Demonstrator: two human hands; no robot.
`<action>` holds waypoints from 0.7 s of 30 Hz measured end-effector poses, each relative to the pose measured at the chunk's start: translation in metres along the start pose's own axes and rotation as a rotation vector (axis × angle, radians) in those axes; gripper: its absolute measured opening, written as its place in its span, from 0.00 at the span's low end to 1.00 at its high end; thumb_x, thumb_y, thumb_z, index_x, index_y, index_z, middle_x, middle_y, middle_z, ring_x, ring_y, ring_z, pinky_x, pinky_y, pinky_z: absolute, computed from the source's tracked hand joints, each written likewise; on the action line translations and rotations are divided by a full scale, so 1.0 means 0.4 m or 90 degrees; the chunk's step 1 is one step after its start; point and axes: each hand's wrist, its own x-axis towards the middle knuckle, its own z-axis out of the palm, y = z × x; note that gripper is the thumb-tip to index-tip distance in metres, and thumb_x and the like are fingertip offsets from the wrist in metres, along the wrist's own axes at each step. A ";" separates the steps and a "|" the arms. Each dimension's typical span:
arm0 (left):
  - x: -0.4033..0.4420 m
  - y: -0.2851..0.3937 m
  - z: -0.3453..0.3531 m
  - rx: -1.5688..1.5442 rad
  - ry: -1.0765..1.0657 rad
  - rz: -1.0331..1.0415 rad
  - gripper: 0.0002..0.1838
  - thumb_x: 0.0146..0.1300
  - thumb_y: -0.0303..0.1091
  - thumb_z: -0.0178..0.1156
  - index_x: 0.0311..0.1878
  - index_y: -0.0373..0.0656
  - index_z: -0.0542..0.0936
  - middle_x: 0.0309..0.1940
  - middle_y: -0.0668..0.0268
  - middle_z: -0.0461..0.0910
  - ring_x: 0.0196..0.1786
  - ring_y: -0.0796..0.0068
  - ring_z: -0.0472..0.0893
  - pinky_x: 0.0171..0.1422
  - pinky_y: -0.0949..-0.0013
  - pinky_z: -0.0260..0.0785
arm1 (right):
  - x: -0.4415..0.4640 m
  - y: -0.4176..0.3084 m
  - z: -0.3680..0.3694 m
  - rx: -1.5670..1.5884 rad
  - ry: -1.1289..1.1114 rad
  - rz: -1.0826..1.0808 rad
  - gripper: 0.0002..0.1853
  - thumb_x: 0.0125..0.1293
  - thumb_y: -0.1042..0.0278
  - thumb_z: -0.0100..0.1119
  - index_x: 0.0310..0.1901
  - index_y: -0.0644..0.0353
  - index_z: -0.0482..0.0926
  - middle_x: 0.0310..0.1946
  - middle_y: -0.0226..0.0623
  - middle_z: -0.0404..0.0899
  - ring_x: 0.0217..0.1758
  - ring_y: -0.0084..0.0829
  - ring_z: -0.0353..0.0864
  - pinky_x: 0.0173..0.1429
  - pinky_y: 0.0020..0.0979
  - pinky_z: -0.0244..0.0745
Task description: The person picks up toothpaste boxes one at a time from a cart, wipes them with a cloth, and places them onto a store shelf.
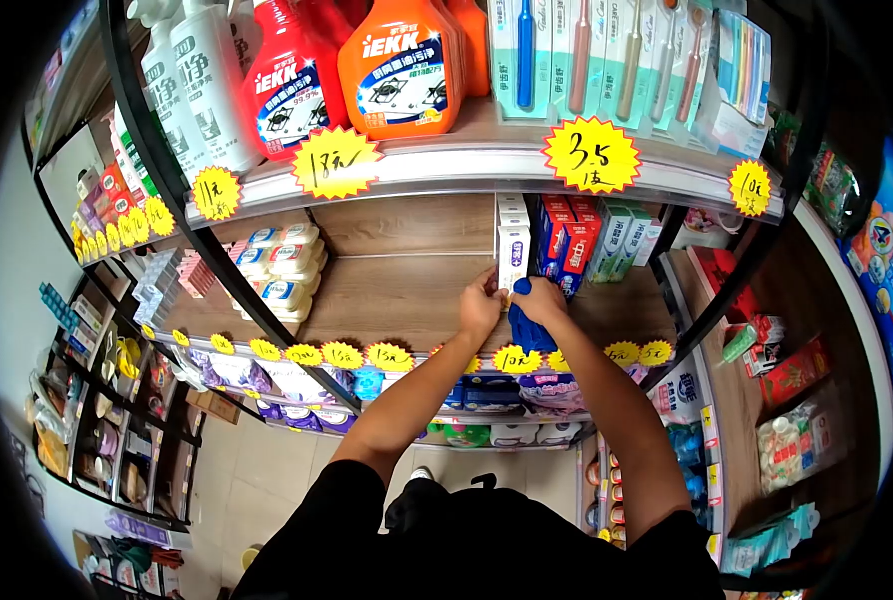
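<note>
On the middle shelf stands a white toothpaste box [513, 252] with dark lettering, at the front of a row of similar boxes. My left hand [481, 304] grips its lower left edge, fingers curled in. My right hand [541, 298] is closed on a bunched blue cloth [529, 330], which hangs over the shelf's front edge just right of the box. The right fingertips are close to the box's lower part; the cloth partly hides them. Red and blue toothpaste boxes [567, 245] stand to the right, with green and white boxes [619, 240] beyond.
Stacked soap packs [281, 268] sit at the left of the middle shelf [397, 290]. Above, the upper shelf holds an orange spray bottle [403, 75], red bottles and toothbrush packs [607, 60]. Yellow price tags [517, 360] line the shelf edges. Black uprights [237, 275] frame the unit.
</note>
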 end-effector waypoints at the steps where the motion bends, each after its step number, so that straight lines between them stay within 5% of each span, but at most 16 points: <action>1: 0.004 -0.012 0.006 -0.021 0.006 -0.002 0.29 0.59 0.15 0.67 0.66 0.39 0.79 0.51 0.56 0.88 0.51 0.72 0.87 0.56 0.69 0.78 | -0.003 -0.002 -0.001 0.004 0.002 0.004 0.25 0.59 0.47 0.70 0.54 0.53 0.86 0.51 0.50 0.86 0.56 0.51 0.85 0.60 0.47 0.79; 11: 0.022 -0.041 0.017 0.021 0.032 0.012 0.32 0.57 0.20 0.70 0.67 0.47 0.80 0.42 0.54 0.89 0.40 0.74 0.86 0.49 0.68 0.78 | 0.003 -0.013 -0.013 0.006 -0.011 0.006 0.27 0.59 0.47 0.70 0.54 0.58 0.85 0.51 0.53 0.86 0.55 0.52 0.85 0.61 0.47 0.80; 21: 0.008 0.014 0.013 0.024 0.011 -0.010 0.31 0.59 0.22 0.68 0.68 0.45 0.78 0.46 0.53 0.89 0.48 0.66 0.88 0.55 0.66 0.78 | 0.038 0.010 0.019 -0.001 -0.001 0.000 0.29 0.58 0.46 0.70 0.54 0.58 0.83 0.52 0.54 0.85 0.57 0.53 0.85 0.60 0.49 0.80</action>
